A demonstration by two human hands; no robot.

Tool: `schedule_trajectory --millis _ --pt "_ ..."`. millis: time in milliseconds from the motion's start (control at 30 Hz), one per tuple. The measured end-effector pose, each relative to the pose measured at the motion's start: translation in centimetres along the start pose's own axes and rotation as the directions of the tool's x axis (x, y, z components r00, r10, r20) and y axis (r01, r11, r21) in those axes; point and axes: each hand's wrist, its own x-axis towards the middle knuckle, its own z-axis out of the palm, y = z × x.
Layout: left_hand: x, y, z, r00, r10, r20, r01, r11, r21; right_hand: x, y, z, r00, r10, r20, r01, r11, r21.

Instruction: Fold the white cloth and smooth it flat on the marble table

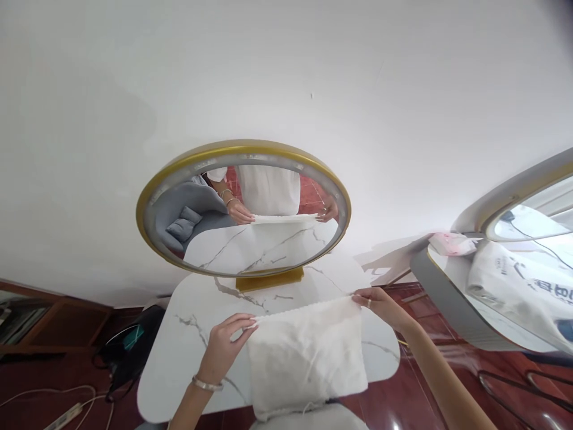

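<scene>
A white cloth [308,352], perhaps a small towel, hangs stretched between my two hands over the front part of a white marble-patterned table [179,358]. My left hand [228,343] pinches its upper left corner between thumb and fingertips; a bracelet sits on that wrist. At the upper right corner, my right hand [378,304] grips the edge, with a ring on one finger. The cloth's top edge runs nearly straight and rises slightly to the right. Its lower edge drops past the table's front edge.
An oval gold-framed mirror [244,270] stands at the table's back and reflects both hands and the cloth. To the right, a second table [441,298] bears a pink-and-white packet [452,243] and a printed white bag [514,286]. A black bag [129,352] and a power strip [65,416] lie left.
</scene>
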Motion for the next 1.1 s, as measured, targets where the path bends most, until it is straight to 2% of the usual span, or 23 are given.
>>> schedule_trajectory --millis 67,133,233,333,433,500,533,600,633,700,767,800,833,867,933,967,1033,1100 --pt "0.3 0.3 -0.4 0.999 -0.049 0.022 0.049 0.999 -0.021 -0.5 -0.4 -0.3 0.999 -0.008 -0.034 0.007 1.0 -0.023" --pt "0.7 0.7 -0.9 0.991 -0.107 0.081 0.111 0.992 -0.052 -0.9 -0.8 -0.6 0.992 -0.033 -0.12 0.024 0.996 -0.082" --pt "1.7 1.6 -2.1 0.977 -0.138 0.161 0.15 0.986 -0.067 -1.5 -2.5 -0.9 0.963 -0.144 -0.227 0.102 0.977 -0.188" --pt "3.2 2.9 -4.1 0.978 -0.074 0.194 0.075 0.997 0.0 -2.8 -5.8 -1.1 0.962 -0.181 -0.205 0.146 0.973 -0.177" --pt "5.3 4.8 -6.9 0.985 0.03 0.168 -0.045 0.995 0.084 -4.4 -9.7 -1.5 0.97 -0.19 -0.154 0.17 0.976 -0.135" --pt "7.1 6.7 -8.9 0.988 0.11 0.111 -0.126 0.981 0.145 -5.0 -12.3 -1.8 0.947 -0.256 -0.195 0.231 0.962 -0.145" --pt "8.2 7.8 -9.9 0.985 0.16 0.069 -0.17 0.969 0.18 -5.0 -13.6 -1.9 0.918 -0.305 -0.254 0.272 0.949 -0.157" --pt "10.9 10.4 -11.7 0.962 0.269 -0.045 -0.247 0.93 0.273 -4.5 -16.1 -2.0 0.809 -0.405 -0.427 0.367 0.914 -0.173" --pt "12.5 11.8 -12.5 0.94 0.324 -0.11 -0.272 0.902 0.334 -3.8 -17.4 -2.0 0.725 -0.45 -0.522 0.425 0.888 -0.176" --pt "15.9 14.6 -13.9 0.877 0.421 -0.232 -0.275 0.836 0.475 -2.0 -20.1 -1.7 0.523 -0.522 -0.673 0.564 0.805 -0.186" --pt "19.4 17.0 -14.9 0.837 0.465 -0.288 -0.238 0.784 0.573 0.3 -22.7 -1.5 0.353 -0.57 -0.742 0.689 0.695 -0.206" --pt "21.0 17.9 -15.4 0.841 0.458 -0.289 -0.211 0.768 0.604 1.5 -23.9 -1.4 0.299 -0.581 -0.757 0.734 0.647 -0.207" --pt "22.4 18.6 -15.9 0.861 0.43 -0.272 -0.181 0.758 0.626 2.6 -24.8 -1.4 0.273 -0.583 -0.766 0.763 0.615 -0.196" --pt "23.5 19.0 -16.4 0.892 0.387 -0.235 -0.156 0.75 0.642 3.6 -25.5 -1.5 0.27 -0.578 -0.77 0.779 0.601 -0.178" --pt "25.0 19.4 -17.6 0.951 0.291 -0.107 -0.151 0.737 0.659 4.8 -26.3 -1.9 0.304 -0.556 -0.774 0.775 0.617 -0.139" --pt "25.3 19.3 -18.3 0.966 0.256 -0.031 -0.174 0.732 0.658 5.0 -26.5 -2.1 0.322 -0.545 -0.774 0.762 0.635 -0.13" --pt "25.3 19.0 -19.8 0.97 0.218 0.106 -0.234 0.737 0.635 4.7 -26.4 -2.5 0.349 -0.539 -0.767 0.726 0.673 -0.143" --pt "25.1 18.7 -21.0 0.964 0.197 0.179 -0.265 0.75 0.606 4.1 -26.2 -2.8 0.373 -0.553 -0.745 0.694 0.699 -0.172"
